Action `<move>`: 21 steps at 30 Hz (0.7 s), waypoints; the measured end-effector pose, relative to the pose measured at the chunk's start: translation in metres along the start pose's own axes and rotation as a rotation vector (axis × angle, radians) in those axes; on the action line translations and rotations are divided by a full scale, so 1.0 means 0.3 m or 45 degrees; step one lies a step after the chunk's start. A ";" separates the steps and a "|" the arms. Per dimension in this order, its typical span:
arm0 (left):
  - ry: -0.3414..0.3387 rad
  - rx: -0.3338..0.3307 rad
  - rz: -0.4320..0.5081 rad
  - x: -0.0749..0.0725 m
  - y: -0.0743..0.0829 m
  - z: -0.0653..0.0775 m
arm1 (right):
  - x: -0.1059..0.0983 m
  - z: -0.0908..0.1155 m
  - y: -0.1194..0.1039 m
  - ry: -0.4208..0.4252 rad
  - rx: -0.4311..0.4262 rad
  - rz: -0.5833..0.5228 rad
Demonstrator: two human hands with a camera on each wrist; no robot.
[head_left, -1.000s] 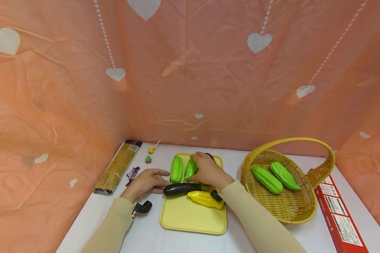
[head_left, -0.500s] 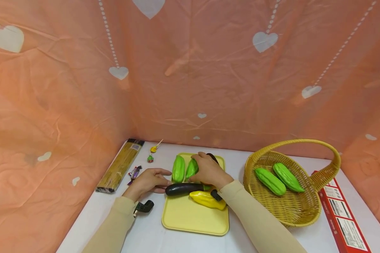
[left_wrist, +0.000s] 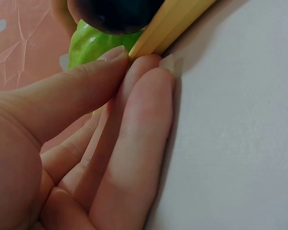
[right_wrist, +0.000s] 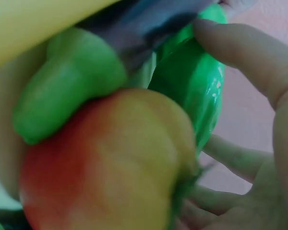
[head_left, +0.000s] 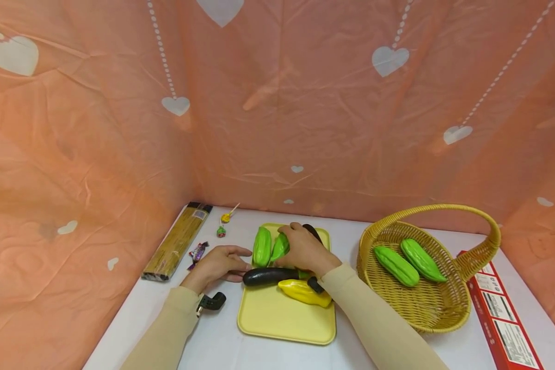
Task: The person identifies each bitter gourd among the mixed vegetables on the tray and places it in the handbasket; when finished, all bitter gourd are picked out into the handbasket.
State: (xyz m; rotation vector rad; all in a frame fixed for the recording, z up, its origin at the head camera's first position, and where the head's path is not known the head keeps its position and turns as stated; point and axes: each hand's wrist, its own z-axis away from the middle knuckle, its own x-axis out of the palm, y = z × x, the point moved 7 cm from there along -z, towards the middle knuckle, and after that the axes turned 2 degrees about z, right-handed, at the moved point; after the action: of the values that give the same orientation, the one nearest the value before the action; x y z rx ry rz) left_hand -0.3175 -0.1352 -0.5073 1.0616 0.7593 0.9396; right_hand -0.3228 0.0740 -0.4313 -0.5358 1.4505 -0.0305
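My left hand is at the left edge of the yellow tray. In the left wrist view its thumb and fingers pinch the tray's rim. My right hand reaches over the tray and grips a green ridged gourd, thumb on one side and fingers on the other. Beside that lies another green ridged gourd. In front of both are a dark eggplant and a yellow ridged gourd. A red-and-yellow tomato shows close under the right palm; the hand hides it in the head view.
To the right stands a wicker basket with a tall handle and two green gourds inside. Beyond it is a red box. At the left lie a pack of sticks, a purple-wrapped candy and two lollipops.
The head view has shifted slightly, so everything sits a little further right in it. Both hands keep their places at the tray and the green gourd.
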 end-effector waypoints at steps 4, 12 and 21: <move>-0.018 0.005 -0.009 0.008 0.003 -0.005 | -0.034 0.034 -0.005 0.022 0.005 -0.021; -0.024 -0.009 -0.035 0.008 0.001 -0.012 | -0.106 0.155 -0.038 0.092 -0.045 -0.060; -0.022 0.007 -0.031 0.002 -0.004 -0.009 | -0.138 0.366 -0.048 0.153 -0.114 -0.126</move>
State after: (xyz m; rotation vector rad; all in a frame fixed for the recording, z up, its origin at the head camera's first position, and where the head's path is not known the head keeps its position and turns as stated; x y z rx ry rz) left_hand -0.3193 -0.1338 -0.5095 1.0621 0.7595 0.9068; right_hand -0.2208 0.1111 -0.3849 -0.6884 1.5470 -0.0775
